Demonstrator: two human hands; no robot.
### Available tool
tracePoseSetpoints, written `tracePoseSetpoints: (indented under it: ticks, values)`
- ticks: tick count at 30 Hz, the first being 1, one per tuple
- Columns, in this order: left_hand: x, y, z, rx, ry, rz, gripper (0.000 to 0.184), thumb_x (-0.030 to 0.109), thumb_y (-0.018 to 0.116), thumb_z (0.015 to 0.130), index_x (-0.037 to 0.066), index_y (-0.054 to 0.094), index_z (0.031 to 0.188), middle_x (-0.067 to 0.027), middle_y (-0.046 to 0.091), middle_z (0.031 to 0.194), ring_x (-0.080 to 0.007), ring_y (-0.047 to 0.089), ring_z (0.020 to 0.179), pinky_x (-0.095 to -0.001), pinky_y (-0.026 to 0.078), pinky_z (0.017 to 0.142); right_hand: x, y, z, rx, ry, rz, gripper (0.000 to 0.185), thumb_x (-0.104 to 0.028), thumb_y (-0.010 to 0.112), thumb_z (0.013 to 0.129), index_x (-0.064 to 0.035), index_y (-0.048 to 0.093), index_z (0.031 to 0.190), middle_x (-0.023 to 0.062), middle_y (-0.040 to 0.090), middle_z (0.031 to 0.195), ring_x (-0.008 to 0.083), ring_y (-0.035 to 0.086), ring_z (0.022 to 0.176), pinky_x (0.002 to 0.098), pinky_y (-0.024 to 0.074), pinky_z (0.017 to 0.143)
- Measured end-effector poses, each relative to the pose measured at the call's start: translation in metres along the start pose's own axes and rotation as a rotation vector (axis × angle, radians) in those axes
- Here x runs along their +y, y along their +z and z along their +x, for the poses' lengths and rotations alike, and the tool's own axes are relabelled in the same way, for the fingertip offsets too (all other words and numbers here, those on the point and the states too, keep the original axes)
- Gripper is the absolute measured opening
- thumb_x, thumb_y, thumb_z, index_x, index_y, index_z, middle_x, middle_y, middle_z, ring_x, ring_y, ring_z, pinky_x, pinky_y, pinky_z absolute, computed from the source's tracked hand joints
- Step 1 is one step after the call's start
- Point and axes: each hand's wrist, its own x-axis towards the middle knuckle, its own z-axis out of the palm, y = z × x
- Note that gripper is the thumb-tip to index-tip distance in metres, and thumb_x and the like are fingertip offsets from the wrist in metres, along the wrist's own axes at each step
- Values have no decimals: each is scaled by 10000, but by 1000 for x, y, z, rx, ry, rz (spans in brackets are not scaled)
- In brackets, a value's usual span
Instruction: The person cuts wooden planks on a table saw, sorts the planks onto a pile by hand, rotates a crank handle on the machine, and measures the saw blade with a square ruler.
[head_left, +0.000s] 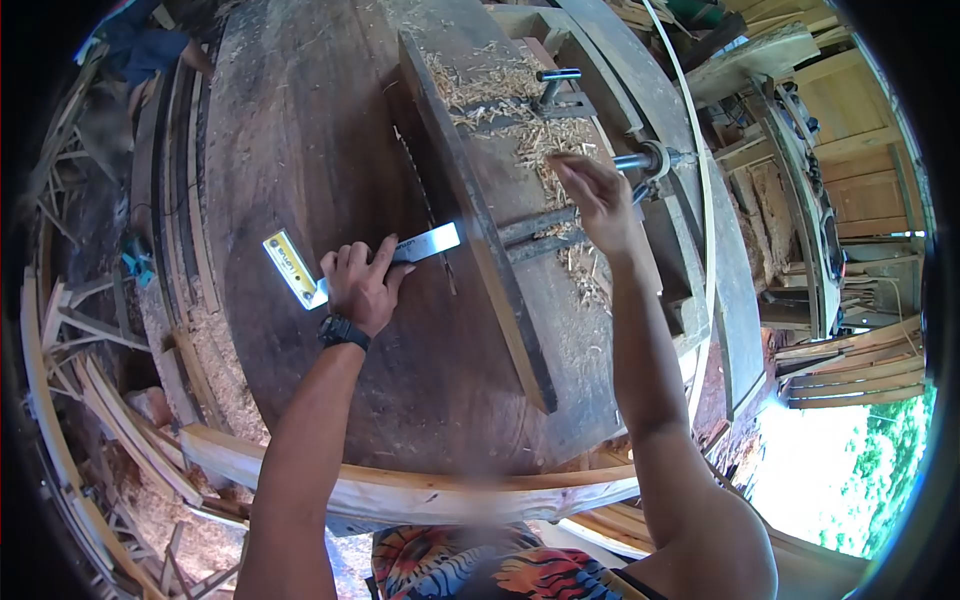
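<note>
An L-shaped metal try square (290, 268), with a yellow label on one arm, lies over the dark wooden tabletop (300, 130). My left hand (358, 285), with a black watch on the wrist, is closed over the square near its corner. The other arm of the square (435, 240) points toward a long upright wooden board (475, 225). My right hand (598, 205) is raised on the far side of that board, above wood shavings (535, 130). Its fingers are stretched out and it holds nothing visible.
Metal clamp handles (558, 76) and a metal bar with a ring (640, 160) stand beyond the board. A narrow slot (415, 175) runs through the tabletop. Timber strips (420, 490) lie along the near edge. Another person's leg (198, 58) shows at upper left.
</note>
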Motion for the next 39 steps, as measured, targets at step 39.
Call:
tracePoseSetpoints:
  ticks: [39]
  values:
    - [1,1,-1,96,41,-17,332,275,723,830,152,680,1135,-48,468,773,-237,504,774,-407,318,741,47,136,95,-31,-37,681,707,-494,312,1045,69,331,1471,181,386,1520,242,333,1419,352,207,1179]
